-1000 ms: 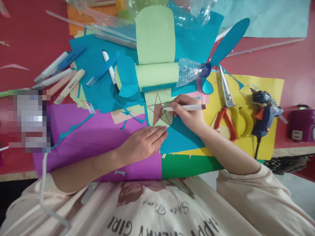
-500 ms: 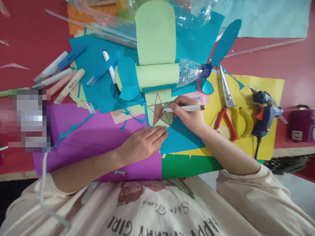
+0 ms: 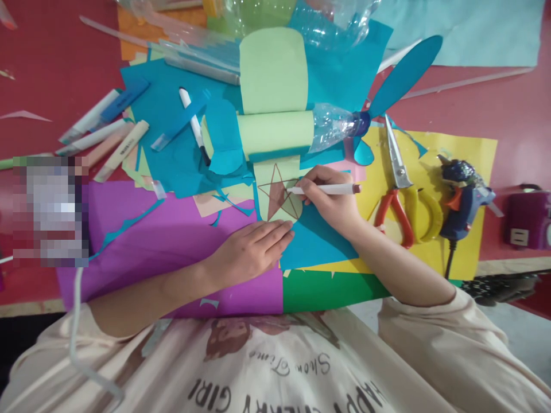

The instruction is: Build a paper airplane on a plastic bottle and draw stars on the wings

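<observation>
My right hand [image 3: 330, 198] is closed around a white marker [image 3: 338, 189] with a brown end; its tip is at a star [image 3: 276, 198] drawn in brown on a pale green paper wing. Part of the star's left side is coloured in. My left hand [image 3: 253, 249] lies flat with fingers stretched out, its fingertips on the wing's lower edge. The wing belongs to a plane made from a clear plastic bottle [image 3: 331, 127] wrapped in green paper, with a second green wing [image 3: 273, 71], a blue paper tail [image 3: 224, 137] and a blue paper propeller [image 3: 407, 74] on the cap.
Red-handled scissors [image 3: 398, 178] and a blue glue gun [image 3: 462, 201] lie on yellow paper at the right. Several markers [image 3: 123, 150] are at the left, above purple paper [image 3: 172, 241]. A blurred-out object [image 3: 51, 212] with a white cable sits at far left.
The marker and my right hand have shifted very slightly to the right. The propeller blade has swung right, and the far wing's outer end has tipped lower. My left hand stays put.
</observation>
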Available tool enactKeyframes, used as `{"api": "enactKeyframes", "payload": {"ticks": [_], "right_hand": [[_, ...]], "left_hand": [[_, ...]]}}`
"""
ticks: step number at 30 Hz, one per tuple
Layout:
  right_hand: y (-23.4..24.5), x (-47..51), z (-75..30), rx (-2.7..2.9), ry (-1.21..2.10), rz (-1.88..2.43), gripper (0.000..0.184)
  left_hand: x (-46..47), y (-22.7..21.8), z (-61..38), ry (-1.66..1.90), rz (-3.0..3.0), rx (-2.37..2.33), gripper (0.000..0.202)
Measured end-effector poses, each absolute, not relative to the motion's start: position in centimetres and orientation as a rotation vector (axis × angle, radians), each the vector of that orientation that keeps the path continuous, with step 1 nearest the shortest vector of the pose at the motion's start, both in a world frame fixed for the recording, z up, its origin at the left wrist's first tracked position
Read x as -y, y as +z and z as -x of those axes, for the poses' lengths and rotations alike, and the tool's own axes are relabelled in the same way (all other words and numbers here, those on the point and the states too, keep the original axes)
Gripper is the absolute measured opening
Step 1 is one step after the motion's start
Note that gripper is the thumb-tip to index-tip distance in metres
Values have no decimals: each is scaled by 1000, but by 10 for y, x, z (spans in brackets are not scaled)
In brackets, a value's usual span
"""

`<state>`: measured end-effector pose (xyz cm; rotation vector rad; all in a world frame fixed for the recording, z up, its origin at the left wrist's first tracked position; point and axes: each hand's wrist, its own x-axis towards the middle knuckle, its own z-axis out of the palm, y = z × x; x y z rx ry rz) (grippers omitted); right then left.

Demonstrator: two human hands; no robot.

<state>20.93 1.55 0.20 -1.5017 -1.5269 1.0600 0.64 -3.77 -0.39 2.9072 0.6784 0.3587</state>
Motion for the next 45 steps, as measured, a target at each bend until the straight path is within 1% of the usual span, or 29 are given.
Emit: {"api": "enactKeyframes", "payload": {"ticks": [7,15,20,28,38,45], "right_hand": [[2,-15,-208,1583,1086,1483,22],[1,-15,-211,1478,1093,1506,18],[1,-15,-210,1510,1064,1516,19],[2,-13,-208,1614,1067,1448,22],[2,-15,-211,1517,1045,1511,20],[1,-14,-209,1627,1044,1452,21]], "left_hand": [[37,-3,-7,358,-2904,-678,31],[37,-3,-7,376,-2913,-681,30],[38,-4,-6,318,-2927,-677,32],[37,-4,-8,383,-2917,-676,29],[37,-3,-7,360,-2923,-689,30],[36,-3,-8,380,-2918,-679,29]]}}
